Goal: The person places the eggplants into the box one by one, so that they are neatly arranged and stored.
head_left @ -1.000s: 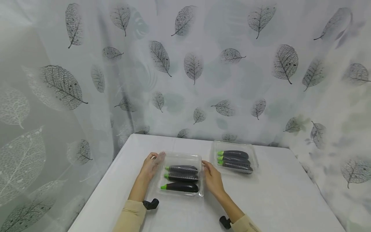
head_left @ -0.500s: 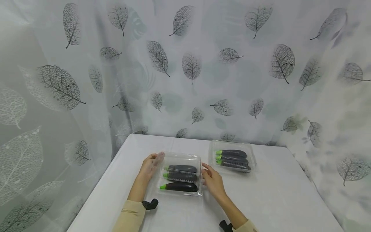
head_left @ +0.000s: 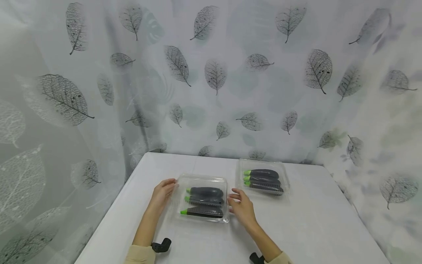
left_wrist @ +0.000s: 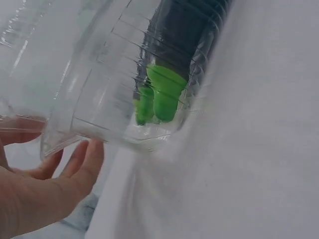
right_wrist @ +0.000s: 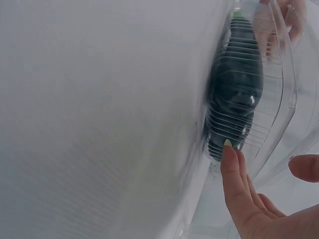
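Note:
A clear plastic clamshell box (head_left: 202, 180) holds three eggplants (head_left: 205, 191), their green stem ends pointing left. Its clear lid lies over them; whether it is fastened cannot be told. At the far left corner my left hand (head_left: 161, 194) touches the box edge with loosely bent fingers. The left wrist view has this hand (left_wrist: 55, 189) around the plastic corner, fingers below the rim and the thumb partly behind clear plastic. My right hand (head_left: 243, 209) is at the right side, its fingers nearly straight beside the wall. In the right wrist view its fingertips (right_wrist: 229, 154) reach the ribbed wall.
A second clear box (head_left: 286, 179) with three eggplants (head_left: 262, 178) stands farther back on the right. Both boxes rest on a white-covered table (head_left: 316, 212). A leaf-patterned curtain (head_left: 230, 91) hangs behind and at the sides.
My left hand has moved left, out from behind the clear plastic. The ribbed plastic edge has come down and forward over the front eggplant. My right hand stays beside the box, fingers slightly shifted.

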